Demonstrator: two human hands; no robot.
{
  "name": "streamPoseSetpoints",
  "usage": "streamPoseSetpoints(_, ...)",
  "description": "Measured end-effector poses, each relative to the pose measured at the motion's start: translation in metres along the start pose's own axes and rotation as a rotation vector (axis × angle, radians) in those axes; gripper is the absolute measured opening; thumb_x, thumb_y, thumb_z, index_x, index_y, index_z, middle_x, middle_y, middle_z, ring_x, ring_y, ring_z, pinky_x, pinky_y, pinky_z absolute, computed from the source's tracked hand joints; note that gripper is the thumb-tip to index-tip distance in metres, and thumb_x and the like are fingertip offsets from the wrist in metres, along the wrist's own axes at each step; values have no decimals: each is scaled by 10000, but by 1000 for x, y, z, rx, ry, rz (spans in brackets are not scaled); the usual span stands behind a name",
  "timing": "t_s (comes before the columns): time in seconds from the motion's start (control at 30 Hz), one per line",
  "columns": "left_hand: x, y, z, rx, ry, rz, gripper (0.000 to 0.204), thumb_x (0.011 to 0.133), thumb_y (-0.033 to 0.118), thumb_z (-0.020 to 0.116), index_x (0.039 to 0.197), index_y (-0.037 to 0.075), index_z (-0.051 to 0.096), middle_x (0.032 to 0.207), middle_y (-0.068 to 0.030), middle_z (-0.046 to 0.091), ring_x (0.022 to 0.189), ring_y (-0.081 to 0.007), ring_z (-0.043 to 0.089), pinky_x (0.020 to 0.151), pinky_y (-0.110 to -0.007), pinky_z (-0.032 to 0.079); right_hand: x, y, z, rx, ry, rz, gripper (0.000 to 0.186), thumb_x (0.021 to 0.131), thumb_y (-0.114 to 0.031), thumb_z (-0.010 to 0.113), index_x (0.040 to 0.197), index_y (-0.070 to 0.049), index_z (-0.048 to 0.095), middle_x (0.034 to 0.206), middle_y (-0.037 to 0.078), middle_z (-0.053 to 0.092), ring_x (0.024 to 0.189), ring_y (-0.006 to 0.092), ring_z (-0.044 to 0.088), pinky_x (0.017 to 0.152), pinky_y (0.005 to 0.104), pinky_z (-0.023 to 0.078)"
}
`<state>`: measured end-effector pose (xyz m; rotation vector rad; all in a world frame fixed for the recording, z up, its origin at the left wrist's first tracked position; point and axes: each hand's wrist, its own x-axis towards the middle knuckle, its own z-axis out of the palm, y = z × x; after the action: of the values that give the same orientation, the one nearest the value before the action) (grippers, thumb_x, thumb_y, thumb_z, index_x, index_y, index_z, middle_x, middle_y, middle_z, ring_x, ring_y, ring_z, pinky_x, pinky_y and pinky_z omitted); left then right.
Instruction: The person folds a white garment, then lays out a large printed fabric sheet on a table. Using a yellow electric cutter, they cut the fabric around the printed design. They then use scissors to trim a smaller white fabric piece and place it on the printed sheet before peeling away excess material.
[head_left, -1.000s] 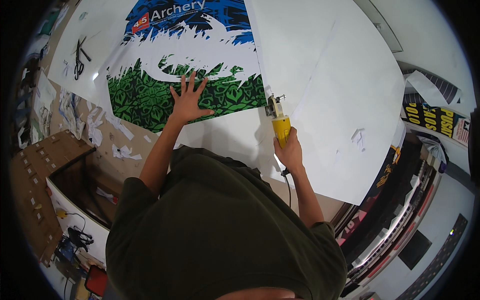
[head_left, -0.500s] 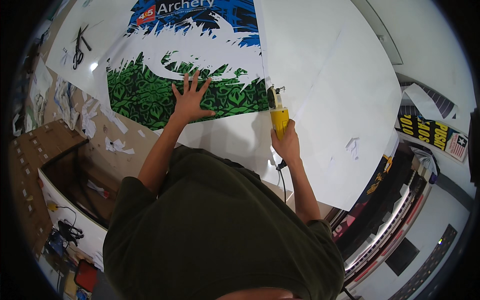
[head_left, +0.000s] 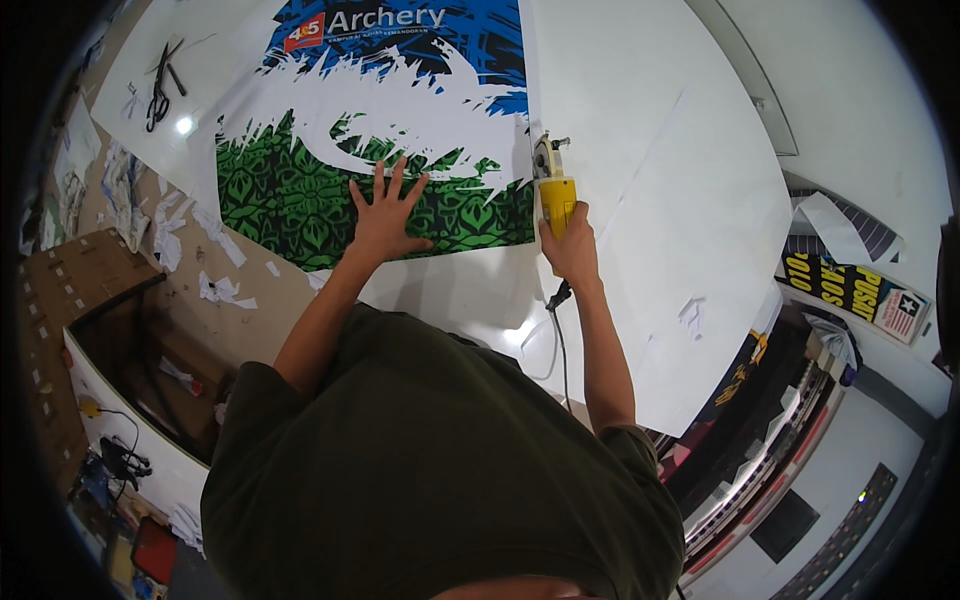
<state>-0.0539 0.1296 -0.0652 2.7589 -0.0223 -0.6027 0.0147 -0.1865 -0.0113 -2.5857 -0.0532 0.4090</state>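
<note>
Yellow cylindrical cutter (head_left: 557, 192) advanced along leaf-patterned sheet (head_left: 285, 195), right hand (head_left: 574, 248) clasping it, left hand (head_left: 385, 228) splayed

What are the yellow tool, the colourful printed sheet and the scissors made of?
The yellow tool seems to have a hard plastic body: smooth and evenly coloured. Its silvery head is probably metal.

The colourful printed sheet is maybe thin cloth, since it looks dull and lies flat, but could be paper.

The scissors have dark handles, perhaps plastic; the blades are too small to judge.
</note>
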Motion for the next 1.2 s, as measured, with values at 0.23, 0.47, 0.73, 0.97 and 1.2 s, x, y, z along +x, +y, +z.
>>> streamPoseSetpoints(0.23,1,-3,6,-14,36,16,1251,595,600,888,1615,342,212,1701,-117,1,1542,-463,2,1075,-845,80,53,-23,-4,-29,-9,24,507,885,-265,699,1121,69,400,919,387,658,824,539,674,720,536,562)
streamPoseSetpoints(0.47,2,-6,8,-47,72,33,1268,580,589,896,1616,340,209,1702,-121,-2,1539,-475,1,1069,-847,72,105,-33,-4,-34,15,-9,514,871,-291,701,1096,61,401,920,392,657,835,542,675,718,543,565)
streamPoseSetpoints(0.73,2,-6,4,-77,49,24,1278,576,580,899,1620,325,208,1702,-130,-4,1540,-473,-24,1071,-843,57,166,-55,-9,-33,27,-46,526,857,-295,710,1085,66,403,922,396,656,841,539,678,725,540,568)
streamPoseSetpoints(0.97,3,-5,-2,-99,45,20,1257,572,558,902,1613,312,242,1699,-136,25,1538,-476,-1,1078,-836,71,218,-75,-13,-70,23,-76,515,841,-271,670,1118,75,407,919,370,669,851,505,696,747,523,580)
streamPoseSetpoints(1.2,4,-6,-5,-139,54,28,1258,576,535,906,1615,312,234,1696,-145,42,1534,-485,23,1074,-839,65,268,-90,-15,-92,34,-97,574,844,-313,721,1118,90,417,938,388,662,844,507,702,733,507,585)
